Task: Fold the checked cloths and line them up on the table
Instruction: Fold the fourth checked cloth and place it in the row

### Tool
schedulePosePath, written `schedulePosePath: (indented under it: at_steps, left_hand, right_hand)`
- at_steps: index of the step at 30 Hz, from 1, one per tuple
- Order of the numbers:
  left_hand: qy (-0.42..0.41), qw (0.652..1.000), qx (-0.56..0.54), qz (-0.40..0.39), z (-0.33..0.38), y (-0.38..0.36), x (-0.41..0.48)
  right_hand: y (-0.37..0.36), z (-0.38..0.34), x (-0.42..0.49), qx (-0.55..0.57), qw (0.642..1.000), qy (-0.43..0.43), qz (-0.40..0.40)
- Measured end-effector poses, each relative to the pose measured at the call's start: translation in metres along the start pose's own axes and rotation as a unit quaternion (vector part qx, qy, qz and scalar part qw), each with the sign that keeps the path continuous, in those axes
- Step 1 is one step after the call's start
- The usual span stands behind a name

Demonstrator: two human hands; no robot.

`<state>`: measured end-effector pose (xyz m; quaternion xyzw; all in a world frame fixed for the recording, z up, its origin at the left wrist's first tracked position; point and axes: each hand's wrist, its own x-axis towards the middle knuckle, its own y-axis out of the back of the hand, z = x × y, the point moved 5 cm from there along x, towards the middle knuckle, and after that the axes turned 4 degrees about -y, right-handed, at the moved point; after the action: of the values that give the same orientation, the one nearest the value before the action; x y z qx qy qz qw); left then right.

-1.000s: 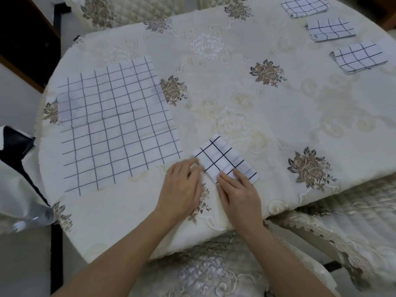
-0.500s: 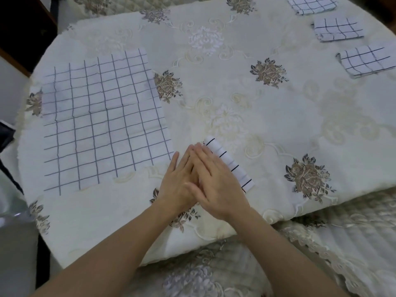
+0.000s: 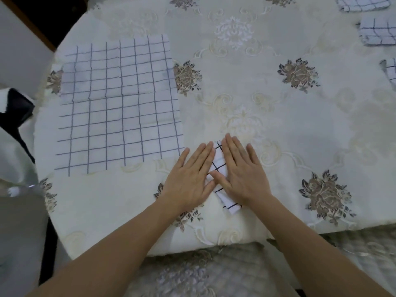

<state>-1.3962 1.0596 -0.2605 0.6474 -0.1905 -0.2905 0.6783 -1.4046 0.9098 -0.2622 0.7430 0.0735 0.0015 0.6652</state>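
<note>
A small folded checked cloth (image 3: pixel 219 166), white with dark lines, lies near the table's front edge. My left hand (image 3: pixel 189 177) and my right hand (image 3: pixel 242 172) press flat on it side by side, fingers straight, covering most of it. A large checked cloth (image 3: pixel 120 103) lies spread flat to the left. Three folded checked cloths sit at the far right: one (image 3: pixel 362 4) at the top, one (image 3: pixel 378 33) below it, and one (image 3: pixel 391 70) cut off by the frame edge.
The round table (image 3: pixel 278 129) wears a cream embroidered tablecloth with brown flower motifs. A padded chair seat (image 3: pixel 192 273) stands below the front edge. A dark object (image 3: pixel 15 112) lies off the table on the left.
My hands have spread apart from overlapping on the folded cloth to lying side by side on it. The view has shifted so the row of cloths sits further right.
</note>
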Motion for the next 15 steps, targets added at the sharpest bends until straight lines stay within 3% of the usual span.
schedulePosePath:
  at_steps: [15]
  left_hand:
    - [0.030, 0.999, -0.028, -0.003, 0.007, 0.006, -0.002]
  right_hand:
    - [0.011, 0.002, -0.014, 0.032, 0.997, -0.061, 0.016]
